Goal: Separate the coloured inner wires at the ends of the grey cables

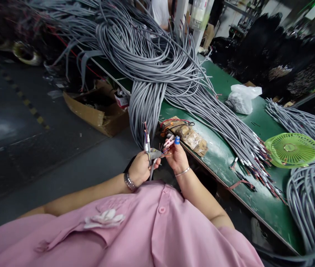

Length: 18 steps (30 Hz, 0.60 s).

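Observation:
My left hand point(140, 168), with a watch at the wrist and a grey covering on the thumb, is closed around a few grey cables point(151, 171). Their ends have white sleeves, and thin coloured wires point(166, 155) fan out toward the right. Close beside it, my right hand point(178, 160) is closed, its fingers curled at the wire tips. One digit wears a blue covering point(176, 140). A small pink-and-white piece point(169, 142) shows at these fingers; its kind is unclear. Both hands are in front of the pink shirt, near the table edge.
A big pile of grey cables point(146, 55) covers the green table point(224, 76). A taped brown block point(193, 137) lies at its edge. Farther right are a plastic bag point(242, 98) and a green fan point(292, 149). An open cardboard box point(90, 115) sits on the floor.

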{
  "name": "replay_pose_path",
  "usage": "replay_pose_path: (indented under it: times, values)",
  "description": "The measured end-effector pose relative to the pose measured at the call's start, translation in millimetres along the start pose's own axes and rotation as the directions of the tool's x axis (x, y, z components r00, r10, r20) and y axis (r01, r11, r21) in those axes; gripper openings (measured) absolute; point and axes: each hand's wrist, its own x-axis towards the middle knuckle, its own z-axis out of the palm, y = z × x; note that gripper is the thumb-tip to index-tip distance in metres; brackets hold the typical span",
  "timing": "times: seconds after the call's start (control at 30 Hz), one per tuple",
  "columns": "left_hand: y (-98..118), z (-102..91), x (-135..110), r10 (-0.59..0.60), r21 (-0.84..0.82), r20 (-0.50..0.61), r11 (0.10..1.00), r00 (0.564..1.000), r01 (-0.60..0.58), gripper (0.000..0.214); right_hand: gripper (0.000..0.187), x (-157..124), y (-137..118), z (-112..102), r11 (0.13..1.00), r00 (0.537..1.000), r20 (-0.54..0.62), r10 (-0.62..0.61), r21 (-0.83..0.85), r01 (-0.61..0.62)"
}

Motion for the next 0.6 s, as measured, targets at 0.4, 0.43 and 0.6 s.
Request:
replay_pose_path:
  times: [0.4, 0.43, 0.6]
  values:
    - [5.3, -4.8, -14.6, 0.055, -0.033, 0.008, 0.998, 0.998, -0.054, 0.02, 0.037, -13.2, -6.1, -4.1, 0.994, 0.991, 0.106, 0.079, -0.082, -0.07]
    - [6.1, -4.5, -15.6, 0.061, -0.037, 0.006, 0.997, 0.998, -0.06, 0.021, 0.034, -13.5, -7.2, -4.0, 0.994, 0.993, 0.105, 0.056, -0.096, -0.046]
    - [9.1, -1.1, -14.8, 0.057, -0.04, -0.008, 0.998, 0.998, -0.057, 0.02, 0.026, -13.8, -10.1, -1.9, 0.988, 0.994, 0.105, -0.042, -0.145, 0.057]
